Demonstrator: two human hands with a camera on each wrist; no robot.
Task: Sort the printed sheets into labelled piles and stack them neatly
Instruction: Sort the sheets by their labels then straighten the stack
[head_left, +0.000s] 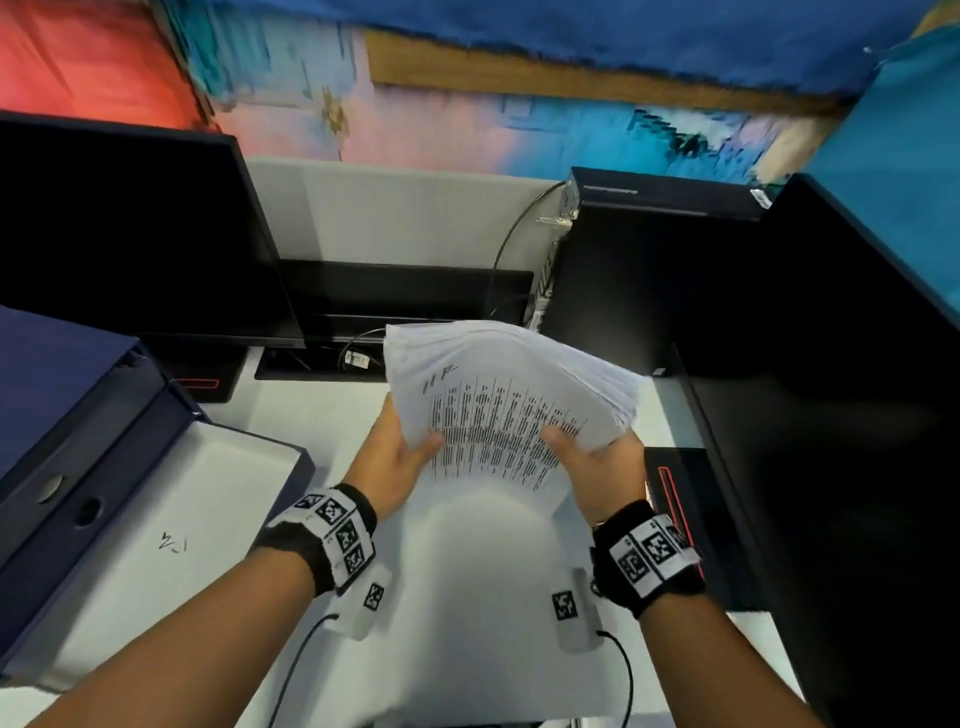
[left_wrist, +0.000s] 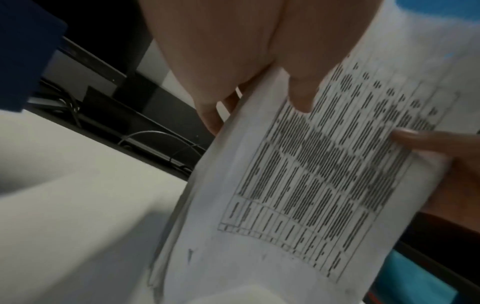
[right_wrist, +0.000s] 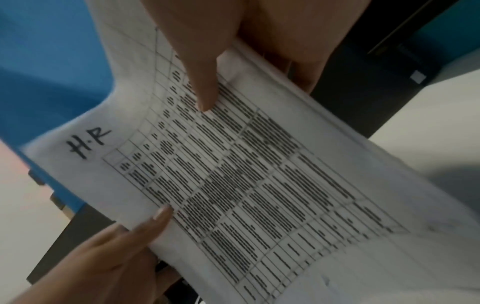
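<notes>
- Table, white, frame centre; blue box files at left.
- Stack of printed sheets, top marked "H.R", held above table centre, fanned, likely to read labels.
- Left hand, right hand: each grip clamped on a stack edge, thumbs on top.

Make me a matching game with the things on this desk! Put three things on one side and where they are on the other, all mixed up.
Things:
1. stack of printed sheets
2. blue box files
3. monitor

Places:
A. far left, at the back of the desk
B. held up by the left hand and right hand
C. near left edge of the desk

Pairs: 1-B, 2-C, 3-A
</notes>
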